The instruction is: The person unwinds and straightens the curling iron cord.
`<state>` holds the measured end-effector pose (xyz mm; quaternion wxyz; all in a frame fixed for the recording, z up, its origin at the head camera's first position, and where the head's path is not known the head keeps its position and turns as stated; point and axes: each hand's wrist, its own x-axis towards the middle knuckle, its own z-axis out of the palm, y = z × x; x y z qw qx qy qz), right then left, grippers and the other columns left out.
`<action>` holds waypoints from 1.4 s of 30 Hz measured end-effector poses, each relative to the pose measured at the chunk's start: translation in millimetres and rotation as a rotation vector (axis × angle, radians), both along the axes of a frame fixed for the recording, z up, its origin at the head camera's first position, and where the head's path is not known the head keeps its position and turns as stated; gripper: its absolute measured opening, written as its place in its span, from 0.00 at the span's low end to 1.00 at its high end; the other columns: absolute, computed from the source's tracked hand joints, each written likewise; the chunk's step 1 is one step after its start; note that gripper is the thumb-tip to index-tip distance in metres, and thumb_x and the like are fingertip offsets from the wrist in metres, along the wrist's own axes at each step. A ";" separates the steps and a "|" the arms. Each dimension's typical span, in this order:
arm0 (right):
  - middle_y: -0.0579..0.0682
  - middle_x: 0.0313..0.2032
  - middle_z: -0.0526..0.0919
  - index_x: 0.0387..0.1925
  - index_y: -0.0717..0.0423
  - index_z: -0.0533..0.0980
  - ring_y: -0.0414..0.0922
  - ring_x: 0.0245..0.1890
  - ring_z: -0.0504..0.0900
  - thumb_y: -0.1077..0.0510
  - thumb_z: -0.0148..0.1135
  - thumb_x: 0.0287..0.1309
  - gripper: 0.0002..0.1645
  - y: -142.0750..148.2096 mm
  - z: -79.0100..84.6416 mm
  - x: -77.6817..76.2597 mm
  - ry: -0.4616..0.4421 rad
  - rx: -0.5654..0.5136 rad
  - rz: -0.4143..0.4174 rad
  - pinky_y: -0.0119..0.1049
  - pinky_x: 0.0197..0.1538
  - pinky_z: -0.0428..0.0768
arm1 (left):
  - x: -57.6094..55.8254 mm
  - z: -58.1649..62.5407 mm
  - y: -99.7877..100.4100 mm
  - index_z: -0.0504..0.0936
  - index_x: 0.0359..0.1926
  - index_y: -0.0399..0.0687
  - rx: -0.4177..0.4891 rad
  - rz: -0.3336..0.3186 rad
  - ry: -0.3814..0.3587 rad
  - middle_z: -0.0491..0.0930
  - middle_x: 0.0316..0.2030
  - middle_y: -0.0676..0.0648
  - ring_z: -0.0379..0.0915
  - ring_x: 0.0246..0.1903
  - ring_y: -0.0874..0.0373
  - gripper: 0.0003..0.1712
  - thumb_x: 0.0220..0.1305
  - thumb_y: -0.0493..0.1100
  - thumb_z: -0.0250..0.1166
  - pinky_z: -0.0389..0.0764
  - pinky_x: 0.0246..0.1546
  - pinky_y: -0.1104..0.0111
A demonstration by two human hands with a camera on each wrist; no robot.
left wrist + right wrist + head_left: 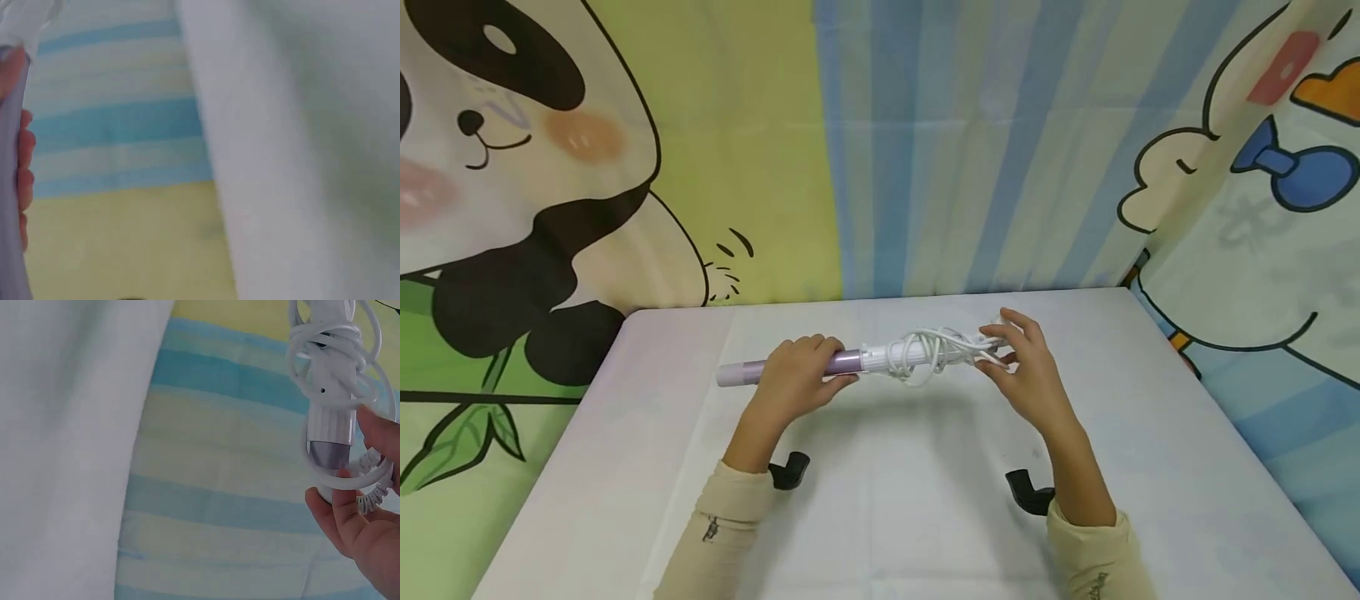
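Head view: from where I stand, a person holds a purple and white wand (847, 362) up over the white tabletop (880, 517), with white cord (936, 343) wound loosely around its paler half. The left hand (797, 375) grips the purple part, fingers over the far side of the wand and thumb along the near side; its palm is out of sight. The right hand (1022, 354) pinches the cord at the wand's white end, thumb and fingers bent about the loops.

Right wrist view shows a ribbed coil (373, 499) beside that end of the wand, partly covered by the fingers, while the tip itself is mostly hidden and the hand runs off the edge. Left wrist view catches only a slice of the wand and some fingertips, cut off and a little blurred.

On the near side of the wand, a black piece (789, 471) shows beside the left sleeve (722, 517) and another black piece (1028, 493) beside the right sleeve (1097, 550); I can't make out what they are. Beyond the wand hangs striped cloth (925, 167), with a panda (512, 183) beyond its purple end, cropped by the frame.
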<state>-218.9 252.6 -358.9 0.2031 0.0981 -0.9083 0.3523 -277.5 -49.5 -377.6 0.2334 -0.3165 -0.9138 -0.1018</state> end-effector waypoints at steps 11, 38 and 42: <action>0.56 0.65 0.58 0.60 0.65 0.63 0.38 0.56 0.66 0.76 0.63 0.43 0.39 -7.6 11.3 25.1 0.126 -0.266 0.273 0.19 0.45 0.72 | 27.6 10.7 -27.0 0.82 0.29 0.47 0.194 -0.009 0.297 0.81 0.22 0.49 0.76 0.21 0.55 0.25 0.34 0.59 0.74 0.70 0.20 0.65; 0.49 0.53 0.74 0.52 0.77 0.67 0.39 0.50 0.76 0.74 0.55 0.53 0.22 -4.7 12.3 17.6 0.269 -0.527 0.353 0.26 0.53 0.73 | 24.1 13.6 -38.4 0.82 0.33 0.45 0.253 -0.082 0.213 0.82 0.25 0.47 0.78 0.25 0.52 0.27 0.47 0.64 0.65 0.73 0.23 0.61; 0.50 0.49 0.76 0.43 0.80 0.71 0.43 0.52 0.76 0.70 0.57 0.55 0.16 -8.2 13.3 18.4 0.303 -0.545 0.396 0.29 0.55 0.73 | 22.9 12.7 -39.6 0.82 0.32 0.46 0.262 -0.085 0.201 0.82 0.25 0.47 0.78 0.25 0.53 0.26 0.47 0.64 0.65 0.73 0.23 0.61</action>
